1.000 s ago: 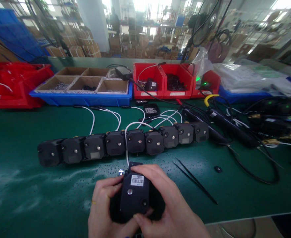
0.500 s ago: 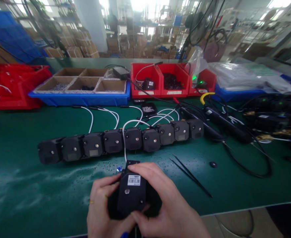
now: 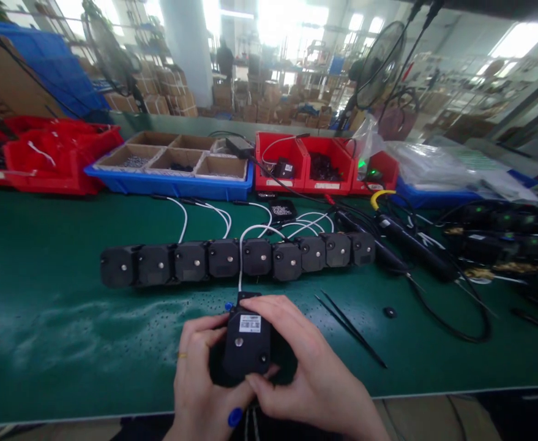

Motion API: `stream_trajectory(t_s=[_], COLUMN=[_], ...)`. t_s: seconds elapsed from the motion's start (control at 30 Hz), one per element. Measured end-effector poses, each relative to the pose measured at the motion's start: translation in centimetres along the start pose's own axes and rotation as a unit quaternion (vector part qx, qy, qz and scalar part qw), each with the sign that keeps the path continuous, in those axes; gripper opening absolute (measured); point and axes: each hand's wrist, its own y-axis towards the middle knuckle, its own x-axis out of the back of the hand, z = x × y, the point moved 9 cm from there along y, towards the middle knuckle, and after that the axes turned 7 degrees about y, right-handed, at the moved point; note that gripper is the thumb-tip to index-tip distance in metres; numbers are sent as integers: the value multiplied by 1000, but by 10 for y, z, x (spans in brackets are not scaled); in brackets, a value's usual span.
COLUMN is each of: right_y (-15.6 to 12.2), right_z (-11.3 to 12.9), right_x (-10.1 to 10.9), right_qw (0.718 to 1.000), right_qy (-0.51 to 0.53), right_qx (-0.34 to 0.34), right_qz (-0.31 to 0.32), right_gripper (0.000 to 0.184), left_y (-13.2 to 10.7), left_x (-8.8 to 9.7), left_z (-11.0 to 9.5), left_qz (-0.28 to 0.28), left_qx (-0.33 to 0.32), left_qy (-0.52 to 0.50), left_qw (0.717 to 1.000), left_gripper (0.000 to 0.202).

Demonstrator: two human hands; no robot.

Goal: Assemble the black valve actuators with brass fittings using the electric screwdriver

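Note:
Between my two hands is a black box-shaped device [image 3: 249, 346] with a white printed label, a round silver spot and a white cable at its far end. My left hand [image 3: 204, 373] grips its left side, a ring on one finger. My right hand [image 3: 308, 361] holds it from the right, with fingers on the far end and the thumb at the near edge. Past my hands stands a row of similar black devices [image 3: 190, 262] with white cables [image 3: 226, 222] behind them. A small blue object [image 3: 229, 306] shows beside the held device, and another blue piece [image 3: 235, 418] by my left thumb.
Black tweezers [image 3: 354, 331] and a small black disc [image 3: 390, 312] lie to the right. Two black electric screwdrivers [image 3: 415, 245] rest behind them. A blue divided tray [image 3: 172, 188] and red bins [image 3: 280, 180] line the back. More black devices [image 3: 502, 239] sit at far right.
The camera view has shifted, so the bench things appear moved and its front edge shows more. Both hands still hold the device in nearly the same grip.

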Motion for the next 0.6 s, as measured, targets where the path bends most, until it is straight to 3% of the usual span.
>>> stream_trajectory(t_s=[0.6], right_y=[-2], right_z=[-7], right_x=[4], right_qw=[1000], right_qy=[-3], right_qx=[-8], right_qz=[-2], right_gripper=[63], left_y=[-1], left_x=[-8], left_z=[2], left_qz=[14], left_qx=[8], left_qy=[-12], left_qw=[1000], left_gripper=[40])
